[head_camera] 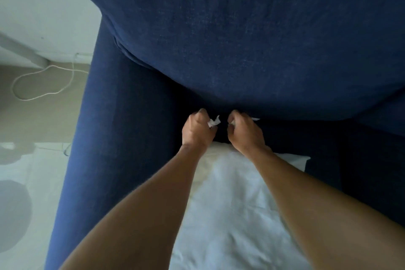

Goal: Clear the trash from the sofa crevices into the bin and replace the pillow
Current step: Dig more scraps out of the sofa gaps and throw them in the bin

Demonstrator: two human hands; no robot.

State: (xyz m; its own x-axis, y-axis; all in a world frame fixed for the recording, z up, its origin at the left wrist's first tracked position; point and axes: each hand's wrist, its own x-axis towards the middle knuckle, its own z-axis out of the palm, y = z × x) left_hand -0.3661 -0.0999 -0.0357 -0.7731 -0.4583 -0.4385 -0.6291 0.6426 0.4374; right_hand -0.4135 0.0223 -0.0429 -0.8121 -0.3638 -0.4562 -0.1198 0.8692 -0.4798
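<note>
Both hands down at the dark crevice point(221, 125) where the blue back cushion point(252, 50) meets the seat of the sofa point(122, 129), forearms reaching in over a white pillow point(236, 208) lying flat on the seat, just below the wrists. Left hand point(198, 130) curled into a loose fist around a crumpled white scrap of paper point(213, 122), which pokes out toward the gap between thumb and fingers. Right hand point(245, 130) likewise curled, fingers drawn narrow and pinched on a small bit of white at its inner edge; how firm that hold is, cannot be told. Just past the right knuckles, a thin white sliver point(255, 119) wedged in the seam, its long axis running sideways along the crevice line, touching or nearly touching the hand. Closer by far to the right hand than to the left, and lying beyond and slightly outward of the right fingertips, so likely a short reach along the seam rather than deeper in. No bin in view. Off to the left, bare floor with a looped white cord point(43, 85). Trash apparently part gathered, none yet binned here, pillow not yet put back against the cushion.
</note>
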